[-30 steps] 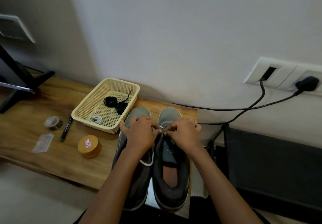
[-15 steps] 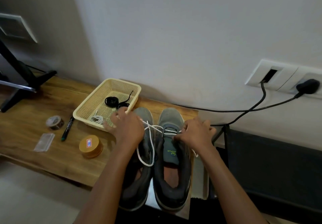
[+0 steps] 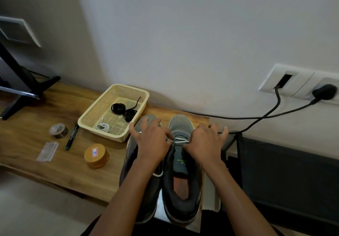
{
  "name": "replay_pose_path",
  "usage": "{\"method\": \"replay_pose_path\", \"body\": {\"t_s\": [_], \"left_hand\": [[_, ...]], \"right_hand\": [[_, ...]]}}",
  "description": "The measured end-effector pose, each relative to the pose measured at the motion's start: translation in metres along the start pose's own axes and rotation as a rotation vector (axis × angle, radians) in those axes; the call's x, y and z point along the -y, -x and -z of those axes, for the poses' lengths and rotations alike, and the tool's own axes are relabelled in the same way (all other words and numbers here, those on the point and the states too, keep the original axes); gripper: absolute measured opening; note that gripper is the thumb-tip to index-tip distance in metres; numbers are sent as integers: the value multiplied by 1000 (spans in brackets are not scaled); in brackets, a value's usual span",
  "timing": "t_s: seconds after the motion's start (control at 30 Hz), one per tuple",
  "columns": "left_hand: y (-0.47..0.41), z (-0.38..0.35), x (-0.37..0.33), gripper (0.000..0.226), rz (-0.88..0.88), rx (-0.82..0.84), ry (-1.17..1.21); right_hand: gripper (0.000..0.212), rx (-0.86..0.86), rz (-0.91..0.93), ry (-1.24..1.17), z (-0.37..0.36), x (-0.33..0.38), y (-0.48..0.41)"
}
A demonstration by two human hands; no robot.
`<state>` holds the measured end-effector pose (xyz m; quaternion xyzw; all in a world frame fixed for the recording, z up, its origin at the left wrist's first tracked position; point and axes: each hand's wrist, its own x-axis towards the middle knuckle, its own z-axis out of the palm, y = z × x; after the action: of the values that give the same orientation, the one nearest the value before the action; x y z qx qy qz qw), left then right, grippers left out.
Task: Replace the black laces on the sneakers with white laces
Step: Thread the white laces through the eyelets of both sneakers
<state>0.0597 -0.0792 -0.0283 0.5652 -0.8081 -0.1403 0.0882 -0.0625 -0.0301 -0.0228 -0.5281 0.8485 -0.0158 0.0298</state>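
Sneakers, two grey ones, stand side by side at the right end of the wooden table, toes near the wall and heels jutting past the near edge toward the person. The table's right edge runs just beside the right shoe, and a dark unit stands lower beyond it. To the left, bare wood lies open between the small items, and a black monitor stand is cut off by the frame at the far left. One cream basket touches or nearly touches the left shoe's toe. It holds two black coiled laces and one white coiled bundle. The left hand covers most of the left shoe's front, and the right hand lies over the right shoe's outer side. Both have their outer fingers splayed and their thumb sides down at the white lace, which crosses the right shoe's lowest eyelets. I cannot tell whether either hand pinches it, since the backs of the hands hide the contact. A loop of the same lace shows under the left wrist. Two black cables run along the wall to the socket plate. On the wood lie one round tin, one tape roll, one marker and one clear packet, all apart from each other.
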Motion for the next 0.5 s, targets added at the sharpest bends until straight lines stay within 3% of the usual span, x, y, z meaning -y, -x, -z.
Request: {"method": "replay_pose_path", "body": {"t_s": [0.13, 0.33, 0.4, 0.5], "left_hand": [[-4, 1, 6, 8, 39, -33, 46], [-10, 20, 38, 14, 348, -277, 207], [-10, 21, 40, 18, 336, -257, 217], [-9, 17, 25, 30, 165, -183, 208]], "right_hand": [[18, -15, -12, -53, 1, -1, 1], [18, -20, -19, -64, -4, 0, 0], [16, -17, -17, -55, -5, 0, -2], [15, -6, -18, -47, -7, 2, -3]]}}
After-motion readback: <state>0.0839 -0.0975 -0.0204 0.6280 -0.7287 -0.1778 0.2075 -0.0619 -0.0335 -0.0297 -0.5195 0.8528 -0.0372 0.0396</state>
